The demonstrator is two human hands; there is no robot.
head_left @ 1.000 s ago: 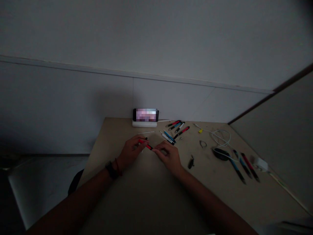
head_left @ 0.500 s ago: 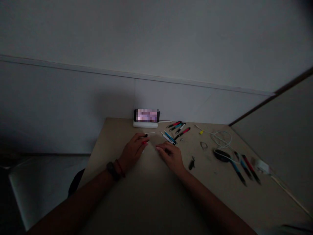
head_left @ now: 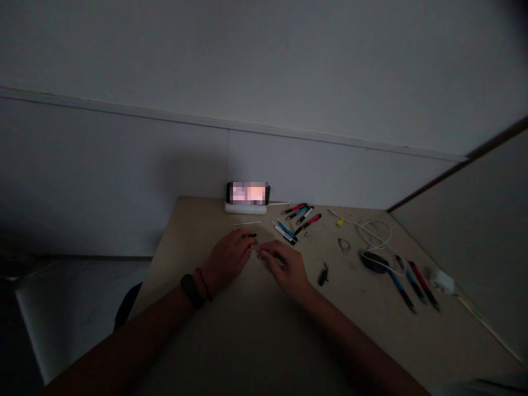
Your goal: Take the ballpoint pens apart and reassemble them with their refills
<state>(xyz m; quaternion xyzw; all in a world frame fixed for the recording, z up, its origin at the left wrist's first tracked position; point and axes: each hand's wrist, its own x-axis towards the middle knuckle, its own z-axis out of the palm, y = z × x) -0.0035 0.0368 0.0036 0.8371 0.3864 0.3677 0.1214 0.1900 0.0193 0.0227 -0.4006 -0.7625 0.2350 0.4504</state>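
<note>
My left hand (head_left: 227,257) is closed above the table, its fingers curled round a pen part whose black end (head_left: 252,235) sticks out; a little red shows at the fingertips. Close beside it, my right hand (head_left: 287,265) is pinched, thumb against fingers, almost touching the left fingertips. What it holds is too small and dark to make out. Just beyond the hands lies a thin white stick (head_left: 247,223). A blue pen piece (head_left: 287,229) and a white pen piece (head_left: 284,233) lie side by side beyond my right hand.
A lit phone (head_left: 247,193) leans on a white stand (head_left: 246,209) by the wall. Several pens (head_left: 305,214) lie at the back. On the right are a coiled white cable (head_left: 373,234), a black oval object (head_left: 374,262), more pens (head_left: 424,285), a white plug (head_left: 442,281) and a small black item (head_left: 323,274).
Both hands have come closer together, the left shifting slightly right and the right slightly left. More of the thin white stick shows, and less red is visible in my left fingers.
</note>
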